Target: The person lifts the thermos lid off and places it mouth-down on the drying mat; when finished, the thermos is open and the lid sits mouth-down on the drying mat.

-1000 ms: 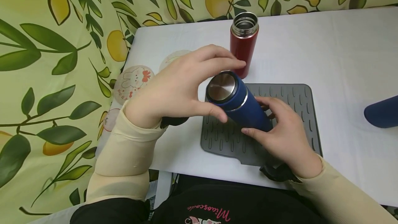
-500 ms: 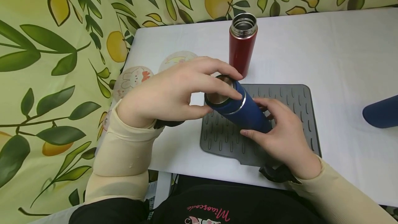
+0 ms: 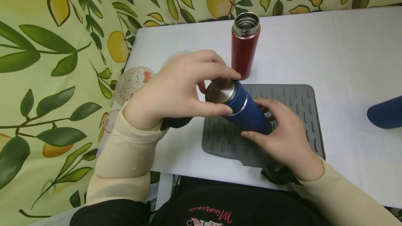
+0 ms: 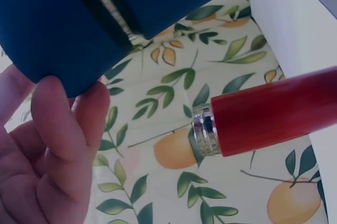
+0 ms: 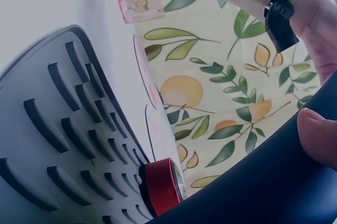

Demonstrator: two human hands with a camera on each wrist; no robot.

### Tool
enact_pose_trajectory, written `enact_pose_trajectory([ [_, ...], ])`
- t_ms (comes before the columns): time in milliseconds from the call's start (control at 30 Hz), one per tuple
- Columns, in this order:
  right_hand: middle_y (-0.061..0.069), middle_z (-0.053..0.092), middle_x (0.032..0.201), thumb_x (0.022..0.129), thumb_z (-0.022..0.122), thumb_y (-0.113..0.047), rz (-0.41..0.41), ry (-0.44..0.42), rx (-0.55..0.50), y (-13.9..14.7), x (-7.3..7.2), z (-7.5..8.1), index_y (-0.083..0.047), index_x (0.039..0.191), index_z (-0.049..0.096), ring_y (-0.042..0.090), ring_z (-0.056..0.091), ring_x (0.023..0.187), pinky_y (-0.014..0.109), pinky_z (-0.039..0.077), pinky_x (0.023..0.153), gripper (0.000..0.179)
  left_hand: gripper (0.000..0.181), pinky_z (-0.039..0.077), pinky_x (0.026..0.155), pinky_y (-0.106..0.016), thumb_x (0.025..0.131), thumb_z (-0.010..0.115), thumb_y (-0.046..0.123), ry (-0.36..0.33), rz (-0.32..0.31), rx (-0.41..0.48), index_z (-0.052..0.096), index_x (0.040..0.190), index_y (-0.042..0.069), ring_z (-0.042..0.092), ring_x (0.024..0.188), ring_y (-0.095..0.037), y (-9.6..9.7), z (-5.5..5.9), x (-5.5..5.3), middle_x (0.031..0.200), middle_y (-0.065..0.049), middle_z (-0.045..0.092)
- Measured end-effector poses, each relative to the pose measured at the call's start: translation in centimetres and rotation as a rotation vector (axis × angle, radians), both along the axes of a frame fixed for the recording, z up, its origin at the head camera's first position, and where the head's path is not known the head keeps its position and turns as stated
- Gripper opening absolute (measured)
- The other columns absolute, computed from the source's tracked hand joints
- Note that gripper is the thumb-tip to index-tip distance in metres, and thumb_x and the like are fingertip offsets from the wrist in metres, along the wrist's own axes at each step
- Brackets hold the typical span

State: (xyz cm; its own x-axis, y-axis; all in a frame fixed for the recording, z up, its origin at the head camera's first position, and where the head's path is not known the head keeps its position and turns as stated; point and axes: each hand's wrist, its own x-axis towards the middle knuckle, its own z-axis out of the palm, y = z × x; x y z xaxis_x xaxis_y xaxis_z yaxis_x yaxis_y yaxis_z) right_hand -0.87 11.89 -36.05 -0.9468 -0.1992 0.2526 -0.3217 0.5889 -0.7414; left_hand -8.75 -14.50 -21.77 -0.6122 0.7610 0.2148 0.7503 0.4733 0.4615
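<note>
A blue insulated bottle (image 3: 255, 116) is tilted over the grey mat, its lid end toward the upper left. My right hand (image 3: 287, 137) grips the lower body, thumb on the near side. My left hand (image 3: 182, 84) holds the steel-topped lid (image 3: 221, 90), thumb on the near side and fingers on the far side. In the left wrist view, fingertips (image 4: 55, 103) touch the lid's blue edge, and a silver ring (image 4: 113, 10) shows between lid and body. Beyond the left fingertips stands a red bottle (image 3: 245, 50) without a lid, its steel threaded mouth facing up.
Under the blue bottle lies a grey ridged mat (image 3: 221, 142). On it, in the right wrist view, sits a red lid (image 5: 162, 187), hidden in the head view. Round printed coasters (image 3: 133, 83) lie at the left. Another blue cylinder (image 3: 386, 112) enters from the right edge.
My left fingers have shifted around the lid, curling over its top half a second ago and now back with the thumb near the silver ring. The right hand keeps its hold, nearly still.
</note>
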Motion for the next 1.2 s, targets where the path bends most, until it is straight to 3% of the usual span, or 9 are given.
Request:
enact_pose_trajectory([
  [200, 0.017, 0.075, 0.129, 0.065, 0.108, -0.013, -0.011, 0.0, -0.003, 0.2, 0.0, 0.2, -0.007, 0.143, 0.068, 0.035, 0.068, 0.108, 0.056, 0.054, 0.085, 0.087, 0.053, 0.057, 0.07, -0.028, 0.086, 0.096, 0.039, 0.029, 0.007, 0.081, 0.081, 0.132, 0.016, 0.062, 0.096, -0.005, -0.5, 0.0, 0.0, 0.117, 0.002, 0.073],
  [400, 0.018, 0.075, 0.125, 0.065, 0.107, -0.008, -0.055, 0.016, -0.042, 0.9, -0.2, 0.4, -0.004, 0.142, 0.069, 0.032, 0.066, 0.11, 0.039, 0.047, 0.086, 0.086, 0.054, 0.055, 0.069, -0.029, 0.082, 0.098, 0.034, 0.063, -0.027, 0.17, 0.082, 0.128, 0.012, 0.062, 0.096, -0.007, -1.1, 0.1, 0.1, 0.115, -0.001, 0.074],
  [533, 0.02, 0.075, 0.124, 0.064, 0.107, -0.008, -0.101, 0.027, -0.061, 1.5, -0.4, 0.6, -0.003, 0.142, 0.069, 0.033, 0.065, 0.111, 0.034, 0.044, 0.086, 0.086, 0.054, 0.055, 0.069, -0.028, 0.081, 0.099, 0.032, 0.065, -0.069, 0.203, 0.082, 0.127, 0.009, 0.062, 0.097, -0.007, -1.2, -0.2, 0.3, 0.115, -0.003, 0.074],
  [800, 0.017, 0.075, 0.132, 0.065, 0.106, -0.003, -0.192, 0.006, -0.13, 2.7, -1.0, 1.1, -0.005, 0.145, 0.069, -0.002, 0.055, 0.109, 0.021, 0.042, 0.087, 0.089, 0.053, 0.052, 0.069, -0.027, 0.078, 0.099, 0.029, 0.084, -0.137, 0.257, 0.082, 0.124, 0.006, 0.062, 0.091, -0.009, -1.0, -1.0, 0.3, 0.11, -0.005, 0.076],
  [933, 0.014, 0.074, 0.134, 0.067, 0.103, 0.001, -0.259, -0.009, -0.171, 3.4, -1.5, 1.7, -0.007, 0.148, 0.068, -0.003, 0.056, 0.109, 0.021, 0.042, 0.087, 0.089, 0.053, 0.053, 0.069, -0.029, 0.08, 0.099, 0.028, 0.027, -0.135, 0.253, 0.082, 0.126, 0.007, 0.063, 0.093, -0.01, -0.6, -1.9, 0.5, 0.114, -0.005, 0.076],
  [1067, -0.004, 0.072, 0.132, 0.068, 0.1, 0.007, -0.342, -0.014, -0.237, 4.2, -2.2, 2.3, -0.013, 0.147, 0.069, 0.002, 0.061, 0.111, 0.022, 0.044, 0.087, 0.087, 0.054, 0.056, 0.074, -0.03, 0.083, 0.097, 0.03, -0.057, -0.103, 0.208, 0.081, 0.13, 0.009, 0.063, 0.097, -0.01, 0.0, -3.0, 0.8, 0.119, -0.004, 0.074],
  [1200, -0.016, 0.069, 0.131, 0.07, 0.095, 0.012, -0.402, -0.002, -0.308, 5.1, -3.3, 2.8, -0.019, 0.145, 0.07, 0.005, 0.064, 0.111, 0.024, 0.044, 0.087, 0.085, 0.054, 0.058, 0.079, -0.029, 0.086, 0.096, 0.034, -0.078, -0.072, 0.131, 0.08, 0.133, 0.012, 0.063, 0.099, -0.01, 0.9, -4.4, 0.8, 0.122, -0.003, 0.073],
])
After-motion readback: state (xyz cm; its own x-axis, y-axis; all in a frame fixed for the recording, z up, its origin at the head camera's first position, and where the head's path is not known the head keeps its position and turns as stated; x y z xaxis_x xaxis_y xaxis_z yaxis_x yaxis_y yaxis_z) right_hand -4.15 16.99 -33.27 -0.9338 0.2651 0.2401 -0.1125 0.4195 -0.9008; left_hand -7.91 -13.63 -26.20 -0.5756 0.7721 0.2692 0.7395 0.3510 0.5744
